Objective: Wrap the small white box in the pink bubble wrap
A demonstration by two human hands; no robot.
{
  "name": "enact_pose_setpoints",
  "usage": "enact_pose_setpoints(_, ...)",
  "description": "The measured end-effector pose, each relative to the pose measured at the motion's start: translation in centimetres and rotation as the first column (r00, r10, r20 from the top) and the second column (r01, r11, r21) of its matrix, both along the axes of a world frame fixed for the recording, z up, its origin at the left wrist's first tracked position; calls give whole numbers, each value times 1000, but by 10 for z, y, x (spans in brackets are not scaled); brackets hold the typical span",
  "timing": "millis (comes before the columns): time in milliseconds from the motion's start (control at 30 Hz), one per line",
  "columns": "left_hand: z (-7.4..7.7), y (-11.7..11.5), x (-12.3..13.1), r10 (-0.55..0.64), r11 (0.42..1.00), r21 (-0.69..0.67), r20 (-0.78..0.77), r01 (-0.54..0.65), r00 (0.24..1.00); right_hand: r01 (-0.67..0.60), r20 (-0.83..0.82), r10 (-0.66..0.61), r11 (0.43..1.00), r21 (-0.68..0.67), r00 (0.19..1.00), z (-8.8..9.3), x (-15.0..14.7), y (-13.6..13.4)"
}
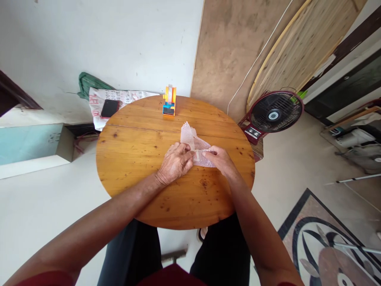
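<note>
A crumpled, pinkish see-through sheet of bubble wrap [203,159] lies on the round wooden table [133,159], folded over in its lower part, with a loose corner sticking up toward the back. My left hand [177,159] rests at its left side, fingers curled and pressed on the folded part. On the other side my right hand [220,159] is closed, pinching the upper right edge of the wrap between thumb and fingers. Whether anything lies inside the folds, I cannot tell. An orange and blue tape dispenser [169,107] with a roll of tape stands near the table's back edge.
A red and black fan [272,113] stands beyond the table's right edge. Behind the left edge, a dark phone-like object [110,108] lies on a printed white sack [97,97]. The wall [119,43] and a wooden board [226,51] rise close behind the table.
</note>
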State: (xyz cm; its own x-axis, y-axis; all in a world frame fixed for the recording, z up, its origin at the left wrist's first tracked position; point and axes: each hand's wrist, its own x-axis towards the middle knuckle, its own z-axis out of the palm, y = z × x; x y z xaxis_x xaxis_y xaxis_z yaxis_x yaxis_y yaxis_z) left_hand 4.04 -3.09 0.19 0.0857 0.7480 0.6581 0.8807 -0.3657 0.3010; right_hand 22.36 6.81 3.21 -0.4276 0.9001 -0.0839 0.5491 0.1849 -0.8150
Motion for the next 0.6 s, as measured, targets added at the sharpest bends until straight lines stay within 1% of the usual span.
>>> enact_pose_setpoints(100,0,0,0,-1,1000,-7,7,1,1000,21,-7,-21,999,31,1000,-7,-1,4)
enact_pose_setpoints(200,0,0,0,0,1000,6,3,0,1000,35,-40,-34,999,32,999,-15,-3,6)
enact_pose_setpoints(300,0,0,0,6,1000,9,-7,-6,1000,56,-49,-53,997,55,997,-20,-6,5)
enact_pose_setpoints(500,2,0,1,14,1000,-10,-10,-14,1000,110,-43,-104,980,166,994,-20,-15,0)
enact_pose_setpoints(567,1,0,0,17,1000,-10,-18,-18,1000,126,-65,-118,981,150,991,-18,-18,-2)
enact_pose_setpoints(600,1,0,0,20,1000,-9,-23,-21,1000,134,-95,-124,984,115,988,-17,-19,-4)
